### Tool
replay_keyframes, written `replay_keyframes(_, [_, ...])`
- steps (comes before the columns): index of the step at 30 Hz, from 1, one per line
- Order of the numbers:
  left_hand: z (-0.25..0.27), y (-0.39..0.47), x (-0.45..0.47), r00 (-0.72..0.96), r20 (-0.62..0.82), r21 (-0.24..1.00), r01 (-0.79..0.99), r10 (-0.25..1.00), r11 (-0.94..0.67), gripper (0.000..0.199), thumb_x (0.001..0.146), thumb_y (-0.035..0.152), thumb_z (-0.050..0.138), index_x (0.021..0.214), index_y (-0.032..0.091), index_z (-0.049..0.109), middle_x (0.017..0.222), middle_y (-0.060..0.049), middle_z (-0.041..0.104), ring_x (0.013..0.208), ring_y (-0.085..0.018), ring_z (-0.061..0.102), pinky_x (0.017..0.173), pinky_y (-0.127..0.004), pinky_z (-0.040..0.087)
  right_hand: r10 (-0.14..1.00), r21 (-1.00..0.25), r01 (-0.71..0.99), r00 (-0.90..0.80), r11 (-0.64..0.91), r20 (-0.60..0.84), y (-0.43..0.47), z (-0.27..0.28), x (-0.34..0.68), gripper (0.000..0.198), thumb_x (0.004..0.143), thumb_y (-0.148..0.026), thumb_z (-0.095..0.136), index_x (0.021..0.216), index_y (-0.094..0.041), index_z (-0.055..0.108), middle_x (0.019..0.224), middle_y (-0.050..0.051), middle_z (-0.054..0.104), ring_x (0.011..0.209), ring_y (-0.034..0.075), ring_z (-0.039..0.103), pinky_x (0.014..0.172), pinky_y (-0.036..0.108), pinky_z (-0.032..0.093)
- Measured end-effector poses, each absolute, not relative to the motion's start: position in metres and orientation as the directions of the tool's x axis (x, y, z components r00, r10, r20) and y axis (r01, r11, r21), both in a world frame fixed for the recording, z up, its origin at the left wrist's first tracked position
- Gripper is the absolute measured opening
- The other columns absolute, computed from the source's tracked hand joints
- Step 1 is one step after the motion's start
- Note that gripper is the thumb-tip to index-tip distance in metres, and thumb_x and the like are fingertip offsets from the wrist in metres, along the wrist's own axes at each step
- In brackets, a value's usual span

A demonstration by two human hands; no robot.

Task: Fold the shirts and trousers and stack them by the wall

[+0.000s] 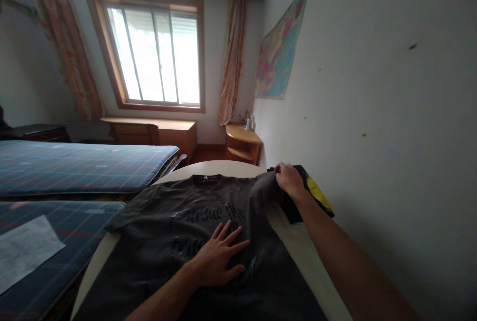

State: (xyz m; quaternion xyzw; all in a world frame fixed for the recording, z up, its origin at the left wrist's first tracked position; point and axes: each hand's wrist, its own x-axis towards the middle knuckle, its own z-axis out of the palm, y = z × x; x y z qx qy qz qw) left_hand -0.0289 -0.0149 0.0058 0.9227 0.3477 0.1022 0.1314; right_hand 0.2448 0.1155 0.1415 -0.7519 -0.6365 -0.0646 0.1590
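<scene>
A dark grey T-shirt point(156, 221) with black lettering lies spread over a round pale table point(93, 266), its collar toward the far edge. My left hand point(220, 256) rests flat on the printed chest, fingers spread. At the sleeve on the right side, my right hand point(288, 180) pinches the cloth and lifts it a little off the table. Beyond and under that wrist is a folded black and yellow garment point(318, 196), partly hidden by my right arm. The lower part of the shirt runs out of the picture.
Two plaid mattresses point(82, 166) stand to the left, the nearer one bearing a paper sheet point(30, 249). A white wall point(391, 177) rises close on the right. Farther back are a wooden desk point(179, 129), a corner shelf point(244, 134) and a window.
</scene>
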Motion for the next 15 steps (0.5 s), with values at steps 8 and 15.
replay_keyframes(8, [-0.007,0.014,-0.050,0.285,0.228,0.281,0.897,0.931,-0.343,0.049,0.099,0.047,0.038,0.144,0.032,0.049,0.155,-0.002,0.040,0.145,-0.032,0.031,0.117,-0.051,0.028,0.898,-0.050,0.934,-0.324,0.354,0.296,0.044,0.086,0.202,0.024,0.092,-0.023,0.050,0.108,-0.021,0.067,0.127,0.010,0.060,0.122,0.026,0.047,0.103,0.036,0.038])
replay_keyframes(15, [-0.013,0.047,-0.110,-0.157,0.205,0.093,0.986,0.966,0.140,0.057,0.097,0.052,0.039,0.147,0.027,0.046,0.156,-0.010,0.038,0.143,-0.041,0.030,0.115,-0.055,0.024,0.641,-0.293,0.593,-0.761,0.750,0.098,-0.042,0.036,0.193,0.056,0.089,-0.055,0.056,0.139,-0.030,0.051,0.152,0.004,0.043,0.147,0.027,0.024,0.121,0.050,0.012])
